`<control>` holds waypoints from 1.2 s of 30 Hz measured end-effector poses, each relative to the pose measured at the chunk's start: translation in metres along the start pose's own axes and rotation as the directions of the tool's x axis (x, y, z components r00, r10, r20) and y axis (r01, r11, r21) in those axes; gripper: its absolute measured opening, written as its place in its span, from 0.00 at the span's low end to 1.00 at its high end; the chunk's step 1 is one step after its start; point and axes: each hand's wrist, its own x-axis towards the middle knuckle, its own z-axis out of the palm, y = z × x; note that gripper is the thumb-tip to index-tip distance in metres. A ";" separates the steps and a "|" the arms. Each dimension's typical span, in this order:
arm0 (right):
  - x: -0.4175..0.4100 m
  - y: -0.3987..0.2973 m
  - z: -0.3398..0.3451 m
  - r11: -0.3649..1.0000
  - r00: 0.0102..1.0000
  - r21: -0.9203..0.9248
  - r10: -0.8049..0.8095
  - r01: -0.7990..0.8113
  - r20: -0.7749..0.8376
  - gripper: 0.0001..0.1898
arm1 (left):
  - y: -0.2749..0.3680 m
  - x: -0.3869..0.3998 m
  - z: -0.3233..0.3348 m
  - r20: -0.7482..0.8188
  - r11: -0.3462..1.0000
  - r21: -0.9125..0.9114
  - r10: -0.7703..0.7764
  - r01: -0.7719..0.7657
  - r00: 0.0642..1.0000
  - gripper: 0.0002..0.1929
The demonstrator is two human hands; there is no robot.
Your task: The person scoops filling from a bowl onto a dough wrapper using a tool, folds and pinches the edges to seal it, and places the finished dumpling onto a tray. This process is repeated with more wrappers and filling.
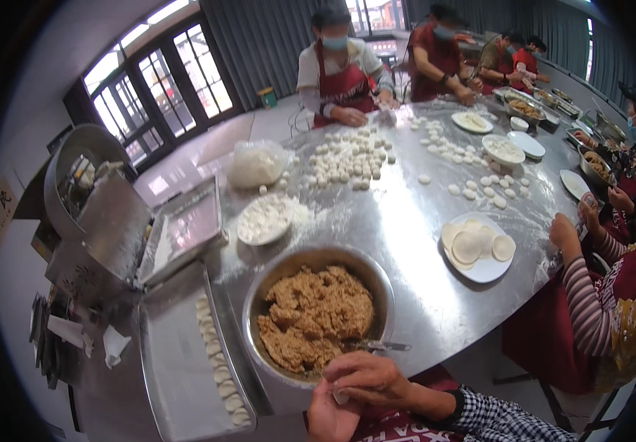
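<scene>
My left hand (330,415) and my right hand (376,377) are pressed together at the near edge of the table. Between the fingers a small piece of pale dough (340,394), seemingly a dumpling, is pinched and mostly hidden. Just beyond my hands stands a steel bowl (388,298) of brown minced filling (318,309). A metal utensil's handle (387,346) rests over the bowl's near right rim. To the left, a metal tray (174,353) carries a single row of folded dumplings (218,364) along its right side.
A plate (486,272) of dough wrappers (470,246) lies right of the bowl. Beyond are a flour bowl (265,221), bagged dough (257,166), many dough pieces (351,157) and a floured tray (185,226). A machine (97,215) stands left. Co-workers (599,298) surround the steel table (406,315).
</scene>
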 end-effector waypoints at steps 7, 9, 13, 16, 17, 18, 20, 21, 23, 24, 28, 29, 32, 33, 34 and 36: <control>-0.008 -0.007 -0.003 0.989 0.990 0.066 0.133 -0.136 0.052 0.12 | -0.001 0.002 -0.025 0.195 0.995 0.102 -0.014 -0.007 0.981 0.17; -0.004 -0.015 -0.004 0.989 0.990 0.064 0.133 -0.135 0.037 0.11 | -0.001 0.003 -0.030 0.260 0.996 0.086 -0.026 0.004 0.965 0.17; -0.008 -0.013 -0.009 0.998 0.998 0.004 0.057 -0.057 0.023 0.11 | -0.003 0.005 -0.036 0.196 0.994 0.106 -0.040 0.020 0.980 0.18; -0.008 -0.010 -0.007 0.998 0.999 0.053 -0.021 0.019 0.029 0.10 | -0.001 0.007 -0.042 0.235 0.992 0.115 -0.081 0.055 0.969 0.18; -0.004 -0.018 -0.010 0.998 0.999 0.066 0.019 -0.021 0.027 0.09 | -0.001 0.008 -0.042 0.236 0.991 0.117 -0.086 0.059 0.968 0.18; -0.003 -0.024 -0.013 0.995 0.998 0.072 0.064 -0.065 0.019 0.07 | -0.001 0.008 -0.042 0.231 0.988 0.137 -0.097 0.066 0.968 0.19; -0.002 -0.024 -0.016 0.998 1.000 0.062 0.006 -0.007 0.021 0.06 | -0.001 0.006 -0.040 0.228 0.983 0.160 -0.121 0.086 0.966 0.19; -0.003 -0.025 -0.018 0.997 0.998 0.051 -0.053 0.052 0.026 0.05 | -0.002 0.005 -0.036 0.213 0.980 0.172 -0.132 0.096 0.968 0.20; -0.005 -0.015 -0.015 0.994 0.995 -0.042 -0.100 0.100 -0.009 0.03 | -0.003 0.007 -0.032 0.205 0.973 0.190 -0.170 0.131 0.964 0.21; -0.004 -0.013 -0.012 0.982 0.988 -0.108 -0.155 0.152 -0.019 0.03 | -0.004 0.007 -0.033 0.169 0.970 0.205 -0.165 0.130 0.972 0.21; -0.001 -0.019 -0.020 0.994 0.993 -0.020 -0.105 0.106 0.052 0.05 | -0.001 0.008 -0.045 0.220 0.958 0.241 -0.212 0.158 0.952 0.22; -0.004 -0.017 -0.020 0.995 0.995 -0.036 -0.097 0.098 0.038 0.05 | -0.002 0.008 -0.049 0.239 0.961 0.222 -0.217 0.164 0.946 0.22; -0.011 -0.010 -0.019 0.996 0.999 -0.077 -0.048 0.047 -0.002 0.05 | -0.005 0.009 -0.047 0.257 0.955 0.252 -0.220 0.155 0.941 0.22; -0.013 -0.009 -0.019 0.998 0.999 -0.046 -0.033 0.034 0.021 0.05 | -0.005 0.008 -0.044 0.219 0.947 0.287 -0.213 0.146 0.952 0.23; -0.014 -0.009 -0.019 1.000 0.999 -0.014 -0.019 0.020 0.045 0.06 | -0.007 0.008 -0.044 0.218 0.944 0.290 -0.227 0.159 0.949 0.23; -0.015 -0.011 -0.022 0.998 0.998 -0.033 -0.047 0.048 0.036 0.06 | -0.008 0.008 -0.046 0.203 0.936 0.307 -0.243 0.174 0.949 0.23</control>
